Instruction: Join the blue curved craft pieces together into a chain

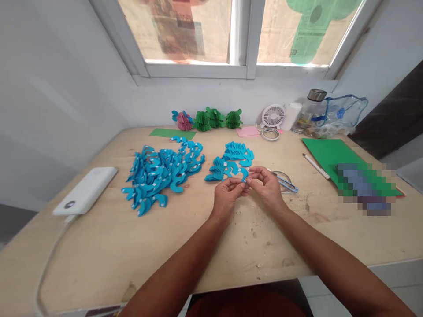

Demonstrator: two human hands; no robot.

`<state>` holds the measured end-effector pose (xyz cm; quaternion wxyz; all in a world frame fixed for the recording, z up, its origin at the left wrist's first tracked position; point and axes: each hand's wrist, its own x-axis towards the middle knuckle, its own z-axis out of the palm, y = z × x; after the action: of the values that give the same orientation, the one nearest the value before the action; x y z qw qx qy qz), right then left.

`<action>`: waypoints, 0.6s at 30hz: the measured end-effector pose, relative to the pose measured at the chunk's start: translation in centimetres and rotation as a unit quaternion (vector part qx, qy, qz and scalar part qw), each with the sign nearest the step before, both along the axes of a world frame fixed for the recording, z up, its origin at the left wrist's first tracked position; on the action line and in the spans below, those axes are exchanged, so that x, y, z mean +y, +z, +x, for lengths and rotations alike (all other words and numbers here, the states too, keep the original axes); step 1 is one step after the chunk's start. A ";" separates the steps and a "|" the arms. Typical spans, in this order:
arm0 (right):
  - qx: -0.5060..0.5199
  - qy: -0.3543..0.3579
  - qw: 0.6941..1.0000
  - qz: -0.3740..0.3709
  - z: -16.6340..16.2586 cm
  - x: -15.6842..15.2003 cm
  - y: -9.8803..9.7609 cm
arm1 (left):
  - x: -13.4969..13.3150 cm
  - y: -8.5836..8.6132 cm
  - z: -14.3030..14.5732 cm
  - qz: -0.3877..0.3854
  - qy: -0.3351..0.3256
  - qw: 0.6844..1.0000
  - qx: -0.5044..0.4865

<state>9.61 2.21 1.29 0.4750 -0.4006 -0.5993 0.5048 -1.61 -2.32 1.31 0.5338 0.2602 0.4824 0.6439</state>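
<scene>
My left hand (228, 193) and my right hand (267, 187) meet at the middle of the table. Both pinch the near end of a curved blue paper piece (243, 173). This piece appears to be linked to a folded blue paper strip (216, 168) just left of it, which has small white squares on it. Behind my fingers lies another stack of blue paper curves (237, 151). A large heap of similar blue paper strips (158, 169) spreads to the left. Close by my right hand are a blue cutter (287, 183) and a tape roll (279, 175), partly hidden by that hand.
A white power bank (85, 190) with its cable lies left. Green paper figures (215, 119), a pink one (184, 121), a small fan (273, 115), another tape roll (270, 134) and a bottle (309, 112) line the back. Green sheets (325, 154) and a pen (316, 166) are right.
</scene>
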 end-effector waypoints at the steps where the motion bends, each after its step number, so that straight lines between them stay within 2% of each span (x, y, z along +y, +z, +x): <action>1: -0.003 -0.001 1.000 0.001 0.0 0.0 0.0 | 0.0 0.0 0.0 -0.001 -0.001 1.000 -0.003; 18: -0.016 -0.030 0.999 0.018 -0.2 -0.6 0.6 | 0.0 0.1 0.1 0.011 -0.001 1.000 -0.018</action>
<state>9.37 1.65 1.88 0.4875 -0.4174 -0.6037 0.4729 -1.55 -2.28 1.41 0.5403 0.2554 0.4653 0.6530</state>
